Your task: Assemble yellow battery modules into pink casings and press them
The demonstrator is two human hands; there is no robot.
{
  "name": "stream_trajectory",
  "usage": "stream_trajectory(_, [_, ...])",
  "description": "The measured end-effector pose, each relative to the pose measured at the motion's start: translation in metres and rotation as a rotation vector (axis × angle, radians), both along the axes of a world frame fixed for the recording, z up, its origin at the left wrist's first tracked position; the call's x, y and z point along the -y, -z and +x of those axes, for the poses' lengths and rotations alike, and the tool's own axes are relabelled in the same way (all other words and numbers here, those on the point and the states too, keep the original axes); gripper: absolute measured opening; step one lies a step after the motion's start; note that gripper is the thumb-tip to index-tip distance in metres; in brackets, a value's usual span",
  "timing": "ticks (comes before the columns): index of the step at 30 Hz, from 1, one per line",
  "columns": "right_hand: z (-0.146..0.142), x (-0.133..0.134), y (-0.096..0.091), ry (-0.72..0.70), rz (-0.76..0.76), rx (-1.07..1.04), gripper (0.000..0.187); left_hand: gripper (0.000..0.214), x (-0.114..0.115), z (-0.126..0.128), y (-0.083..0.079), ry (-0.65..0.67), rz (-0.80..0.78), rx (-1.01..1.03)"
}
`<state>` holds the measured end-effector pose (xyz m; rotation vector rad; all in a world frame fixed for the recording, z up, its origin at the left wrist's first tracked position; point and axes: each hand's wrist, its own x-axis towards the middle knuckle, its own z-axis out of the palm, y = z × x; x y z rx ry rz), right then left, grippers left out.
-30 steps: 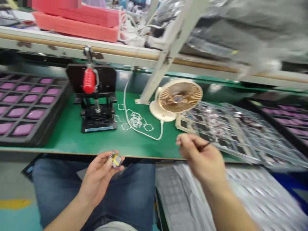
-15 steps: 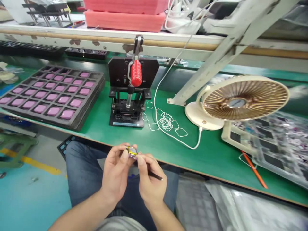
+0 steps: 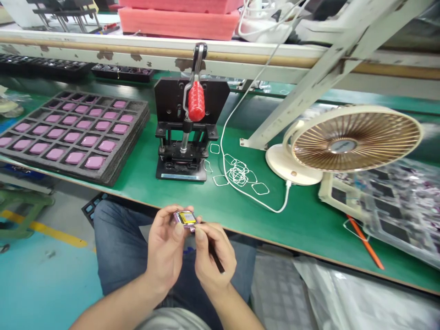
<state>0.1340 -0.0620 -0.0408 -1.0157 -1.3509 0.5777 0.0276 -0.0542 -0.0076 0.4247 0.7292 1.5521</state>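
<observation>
Head view: hold position is over your lap, just in front of the worktop point(image 3: 165, 199). Your left hand point(image 3: 166, 252) pinches the purple case point(image 3: 177, 219) between thumb and fingers. The case is open side up, slightly tilted; it contains a rectangular insert point(image 3: 187, 218) with yellow edges and a grey face. Your right hand point(image 3: 216, 256) has thumb and fingers closed together at the near right edge of the case. A slim black tool point(image 3: 217, 262) lies within the same grip, one end protruding past your fingers; its other end is hidden.

To your left, observe the dark foam tray point(image 3: 115, 170). It is divided into square compartments, many of which contain one purple piece point(image 3: 94, 162) each. To the right of this tray stands the black press point(image 3: 187, 137), fitted with a red handle point(image 3: 196, 101). Beside the press, thin white loops point(image 3: 238, 174) lie in a loose pile, with a white cable point(image 3: 254, 201) running across them to the fan point(image 3: 357, 142).

At far right, a clear plastic tray point(image 3: 385, 229) carries dark rectangular pieces and small parts too blurred to identify. An orange stick point(image 3: 366, 243) lies at its near side. On the shelf point(image 3: 85, 42) above, note the stacked pink foam boxes point(image 3: 178, 24); their contents are out of sight.
</observation>
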Motion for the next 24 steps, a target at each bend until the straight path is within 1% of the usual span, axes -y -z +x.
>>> stream_trajectory(3, [0.002, -0.002, -0.001, -0.011, 0.045, 0.061, 0.032, 0.032, 0.0, 0.0, 0.004, 0.018, 0.017, -0.011])
stream_trajectory(6, [0.002, -0.005, -0.003, -0.023, 0.088, 0.109, 0.032, 0.027, 0.001, 0.001, 0.006, -0.027, 0.026, -0.038])
stream_trajectory(8, [0.002, -0.005, -0.003, -0.008, 0.072, 0.11, 0.03, 0.025, 0.001, 0.001, 0.007, -0.075, 0.053, -0.071])
stream_trajectory(10, [0.002, -0.005, -0.003, 0.021, 0.024, 0.086, 0.026, 0.025, 0.001, 0.001, 0.008, -0.092, 0.074, -0.097])
stream_trajectory(12, [0.002, -0.004, -0.001, 0.01, -0.018, 0.049, 0.024, 0.025, 0.001, 0.001, 0.009, -0.082, 0.076, -0.11])
stream_trajectory(16, [0.005, -0.003, 0.004, -0.108, -0.067, -0.04, 0.028, 0.027, 0.002, -0.002, 0.013, -0.074, 0.081, -0.137])
stream_trajectory(18, [0.005, -0.004, 0.005, -0.133, -0.099, -0.087, 0.028, 0.028, 0.002, -0.002, 0.015, -0.074, 0.093, -0.158])
stream_trajectory(21, [0.003, -0.006, 0.004, -0.112, -0.089, -0.093, 0.026, 0.028, 0.001, -0.002, 0.016, -0.069, 0.103, -0.172])
stream_trajectory(24, [0.004, 0.006, -0.006, -0.049, -0.038, -0.03, 0.025, 0.03, 0.009, 0.002, 0.011, -0.002, 0.048, -0.174])
